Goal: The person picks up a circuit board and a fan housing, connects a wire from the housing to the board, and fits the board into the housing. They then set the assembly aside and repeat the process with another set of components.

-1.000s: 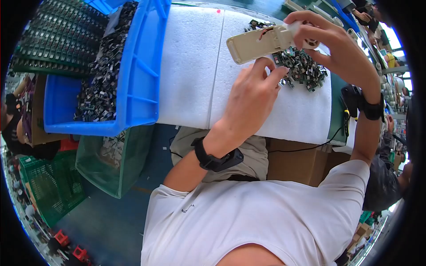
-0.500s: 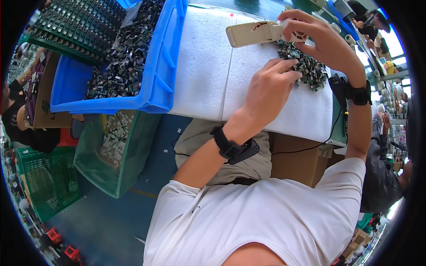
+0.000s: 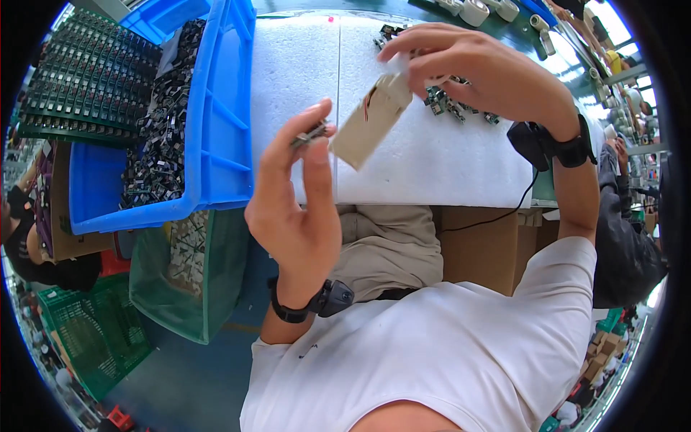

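Observation:
My left hand (image 3: 299, 209) is raised over the near left part of the white foam sheet (image 3: 288, 86). Pinched between its thumb and fingers is a small circuit board (image 3: 311, 135). Held from above in my right hand (image 3: 493, 75) is a cream plastic housing (image 3: 371, 129), a long flat body with thin dark and red wires showing in its open side. Its lower end tilts toward my left hand, close to the fingertips. My right fingers hide its upper end. Behind and below the right hand lies a loose pile of small circuit boards (image 3: 446, 104) on the foam.
A blue crate (image 3: 223, 165) on the left holds many loose boards and stacked green board panels (image 3: 86, 79). Below it hangs a green-lined bin (image 3: 223, 288) with pale pieces. White rolls (image 3: 473, 12) stand at the back. A cable (image 3: 497, 216) trails from my right wrist.
My left hand has left the board pile and moved left and nearer, now with a circuit board. The right hand has shifted left, swinging the housing's free end downward.

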`<action>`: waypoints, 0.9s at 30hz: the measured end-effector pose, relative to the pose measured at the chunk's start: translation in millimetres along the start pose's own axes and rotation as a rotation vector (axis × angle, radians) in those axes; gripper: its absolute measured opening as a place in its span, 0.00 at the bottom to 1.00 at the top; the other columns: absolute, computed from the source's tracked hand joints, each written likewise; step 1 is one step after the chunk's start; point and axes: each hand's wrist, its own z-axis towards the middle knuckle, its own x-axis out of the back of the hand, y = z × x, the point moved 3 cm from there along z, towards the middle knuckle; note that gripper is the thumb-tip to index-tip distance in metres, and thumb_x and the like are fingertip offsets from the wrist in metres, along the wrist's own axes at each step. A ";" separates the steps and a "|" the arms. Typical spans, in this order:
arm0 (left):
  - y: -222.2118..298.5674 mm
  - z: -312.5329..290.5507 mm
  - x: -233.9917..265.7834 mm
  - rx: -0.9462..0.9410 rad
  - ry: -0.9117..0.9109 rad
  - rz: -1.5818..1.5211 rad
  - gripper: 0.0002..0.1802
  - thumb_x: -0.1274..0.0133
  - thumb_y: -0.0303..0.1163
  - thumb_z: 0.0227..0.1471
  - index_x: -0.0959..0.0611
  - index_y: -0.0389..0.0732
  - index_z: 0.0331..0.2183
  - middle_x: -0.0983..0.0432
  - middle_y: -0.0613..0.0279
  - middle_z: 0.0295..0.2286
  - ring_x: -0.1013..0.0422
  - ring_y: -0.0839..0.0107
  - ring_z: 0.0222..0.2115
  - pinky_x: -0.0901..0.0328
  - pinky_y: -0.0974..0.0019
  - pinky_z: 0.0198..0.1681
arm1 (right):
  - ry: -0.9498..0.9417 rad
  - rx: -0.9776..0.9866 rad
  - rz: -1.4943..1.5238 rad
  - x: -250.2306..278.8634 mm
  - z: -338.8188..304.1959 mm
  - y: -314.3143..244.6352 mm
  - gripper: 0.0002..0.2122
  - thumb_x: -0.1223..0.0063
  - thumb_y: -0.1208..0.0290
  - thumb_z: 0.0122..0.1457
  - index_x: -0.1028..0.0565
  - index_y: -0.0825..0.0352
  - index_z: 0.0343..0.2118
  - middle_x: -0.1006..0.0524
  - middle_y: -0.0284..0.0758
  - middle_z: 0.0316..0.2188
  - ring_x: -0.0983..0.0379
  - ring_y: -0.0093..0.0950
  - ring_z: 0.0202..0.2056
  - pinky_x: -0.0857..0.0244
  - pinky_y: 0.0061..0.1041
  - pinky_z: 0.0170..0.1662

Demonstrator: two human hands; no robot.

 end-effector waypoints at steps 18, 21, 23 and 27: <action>-27.2 -3.2 -5.3 0.459 -0.049 -0.380 0.11 0.42 0.21 0.57 0.23 0.33 0.43 0.21 0.58 0.34 0.22 0.74 0.32 0.30 0.76 0.35 | 0.275 -0.323 0.287 -53.9 15.8 -50.0 0.10 0.39 0.74 0.56 0.20 0.63 0.42 0.23 0.36 0.22 0.23 0.33 0.24 0.29 0.30 0.28; -29.2 -4.9 -6.1 0.451 -0.053 -0.403 0.11 0.42 0.20 0.57 0.24 0.33 0.42 0.21 0.57 0.33 0.22 0.74 0.32 0.29 0.75 0.35 | 0.325 -0.260 0.310 -56.7 13.1 -43.4 0.09 0.38 0.74 0.55 0.19 0.63 0.40 0.24 0.35 0.23 0.23 0.34 0.25 0.29 0.30 0.29; -29.1 -6.3 -6.5 0.460 -0.060 -0.412 0.11 0.43 0.19 0.57 0.25 0.33 0.41 0.21 0.56 0.33 0.22 0.73 0.32 0.29 0.75 0.36 | 0.351 -0.175 0.317 -58.1 14.2 -41.6 0.09 0.37 0.73 0.55 0.18 0.63 0.39 0.24 0.34 0.23 0.23 0.34 0.25 0.29 0.30 0.29; -29.5 -4.1 -7.5 0.448 -0.081 -0.393 0.10 0.44 0.18 0.57 0.26 0.34 0.41 0.21 0.55 0.33 0.22 0.72 0.32 0.29 0.74 0.35 | 0.366 -0.147 0.332 -61.8 11.7 -39.6 0.08 0.37 0.73 0.54 0.18 0.63 0.38 0.24 0.33 0.23 0.23 0.34 0.25 0.29 0.30 0.28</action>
